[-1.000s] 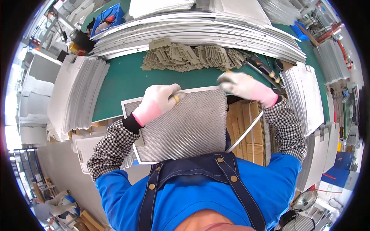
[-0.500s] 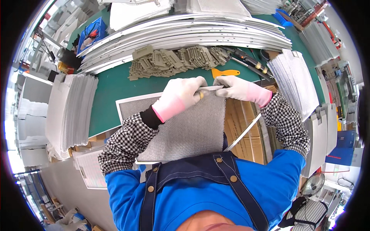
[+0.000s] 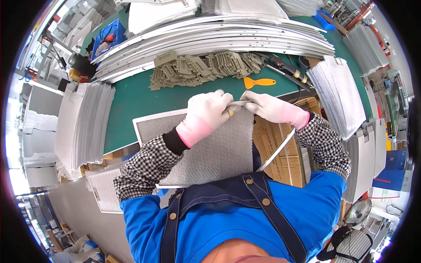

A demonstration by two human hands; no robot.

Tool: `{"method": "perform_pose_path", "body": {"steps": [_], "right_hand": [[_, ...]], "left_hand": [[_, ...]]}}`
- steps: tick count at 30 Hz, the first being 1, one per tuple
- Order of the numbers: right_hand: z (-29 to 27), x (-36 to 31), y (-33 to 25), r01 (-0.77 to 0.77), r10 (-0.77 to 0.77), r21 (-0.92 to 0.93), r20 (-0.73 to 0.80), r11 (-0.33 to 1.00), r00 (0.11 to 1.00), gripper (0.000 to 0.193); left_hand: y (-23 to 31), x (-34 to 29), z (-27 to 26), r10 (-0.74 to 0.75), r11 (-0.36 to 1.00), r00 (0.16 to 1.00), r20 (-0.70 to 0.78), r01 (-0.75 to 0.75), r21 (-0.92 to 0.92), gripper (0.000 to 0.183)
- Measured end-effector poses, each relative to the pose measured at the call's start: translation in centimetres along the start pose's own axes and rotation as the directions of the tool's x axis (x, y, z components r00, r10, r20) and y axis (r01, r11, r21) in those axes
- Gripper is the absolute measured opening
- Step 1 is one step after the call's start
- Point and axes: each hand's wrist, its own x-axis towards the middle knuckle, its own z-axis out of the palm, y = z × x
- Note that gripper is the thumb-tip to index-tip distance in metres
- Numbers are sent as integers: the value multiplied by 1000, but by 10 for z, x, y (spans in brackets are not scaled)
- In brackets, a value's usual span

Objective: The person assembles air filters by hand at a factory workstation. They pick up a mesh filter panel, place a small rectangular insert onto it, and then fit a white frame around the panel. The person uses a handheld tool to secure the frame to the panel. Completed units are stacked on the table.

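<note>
A grey metal mesh panel (image 3: 210, 153) lies in front of me, partly over the table edge, with white frame strip along its left, far and near sides. My left hand (image 3: 205, 115), in a white and pink glove, is closed on the strip at the panel's far edge. Close beside it, my right hand (image 3: 272, 108), gloved alike, pinches the strip at the far right corner. From below my right hand the loose length of white frame strip (image 3: 277, 150) slants down toward my body, apart from the panel's bare right edge. My fingers partly hide the corner.
Beyond the panel lie a yellow scraper (image 3: 259, 82), a heap of olive-grey plastic pieces (image 3: 193, 70) and long white strips (image 3: 210, 37). Mesh sheets (image 3: 337, 94) stand at the right, stacked panels (image 3: 83, 125) at the left. A cardboard box (image 3: 274, 131) sits below the table edge.
Both hands have shifted slightly nearer to me at the far right corner, still on the strip. The panel's far right corner has dipped a little toward me.
</note>
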Motion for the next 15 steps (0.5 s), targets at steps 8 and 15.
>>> {"method": "perform_pose_path", "body": {"steps": [8,15], "right_hand": [[-13,1,-16,56,-45,-39,247,998,968,27],[-30,32,56,-39,-23,-577,-101,816,995,30]], "left_hand": [[-1,18,-54,-18,840,852,524,297,-453,24],[-27,17,-11,-85,969,887,454,180,-170,25]]}}
